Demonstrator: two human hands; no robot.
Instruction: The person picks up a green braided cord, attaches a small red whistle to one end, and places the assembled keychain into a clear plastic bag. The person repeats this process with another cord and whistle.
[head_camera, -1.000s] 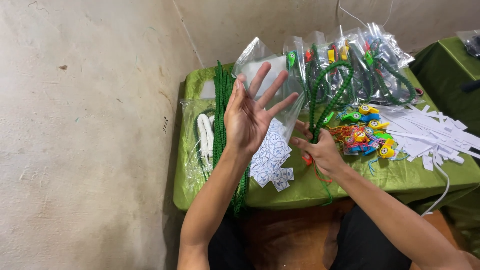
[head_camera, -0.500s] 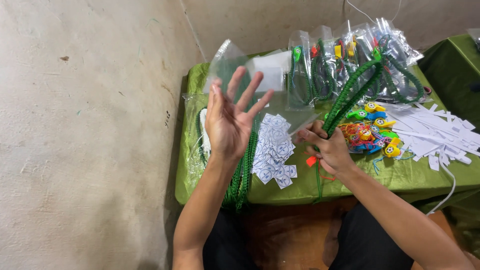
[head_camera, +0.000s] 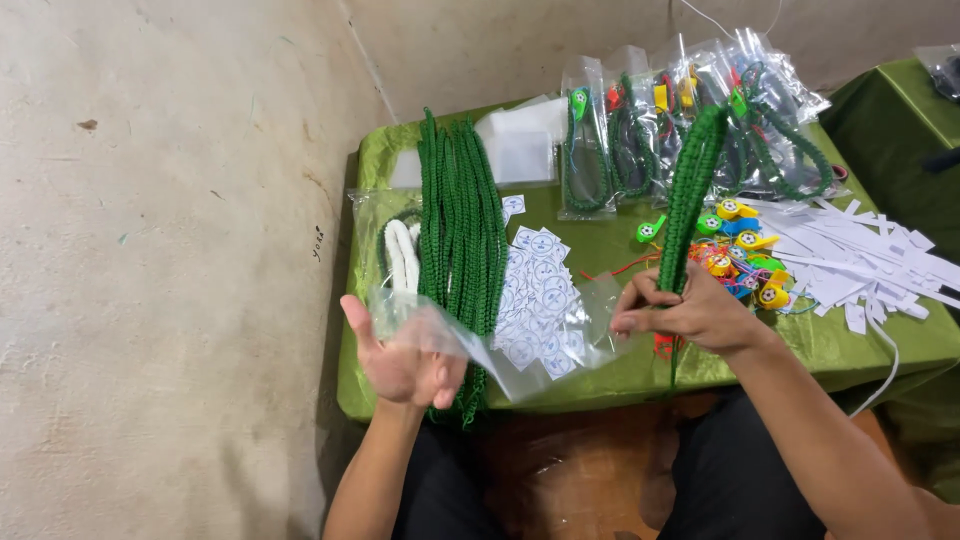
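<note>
One clear, crinkled, empty plastic bag (head_camera: 500, 345); green braided cord (head_camera: 690, 195)

Both forearms are bare from the wrist to where they leave view, with no sleeve, watch or bracelet on either. The left hand (head_camera: 405, 365) and the right hand (head_camera: 695, 312) wear no gloves and no rings that I can make out. Dark trousers cover both legs below.
</note>
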